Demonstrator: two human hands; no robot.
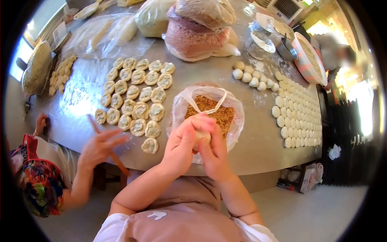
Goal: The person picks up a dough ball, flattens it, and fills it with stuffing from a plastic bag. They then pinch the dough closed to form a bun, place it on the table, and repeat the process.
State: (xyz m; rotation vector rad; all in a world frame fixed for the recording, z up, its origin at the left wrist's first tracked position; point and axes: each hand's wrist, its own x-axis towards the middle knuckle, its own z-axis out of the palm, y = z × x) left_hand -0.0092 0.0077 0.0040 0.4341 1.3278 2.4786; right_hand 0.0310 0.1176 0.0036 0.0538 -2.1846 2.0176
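In front of me, my left hand (182, 143) and my right hand (215, 155) are closed together round a pale piece of dough (202, 139). Only a bit of the dough shows between the fingers. Just beyond, partly hidden by my hands, lies an open clear plastic bag (238, 135) holding a brown crumbly filling (222, 117). To the left of the bag are several rows of gathered dough pieces (138, 127) with a greenish-grey filling showing on top.
On the right stand rows of smooth white dough balls (296, 117). At the back are stuffed plastic bags (195, 40), a bowl of flour (262, 42) and a pink-and-white basin (308, 56). A co-worker's blurred hand (100, 147) and a wooden rod (117, 161) are close on my left; another person is far right.
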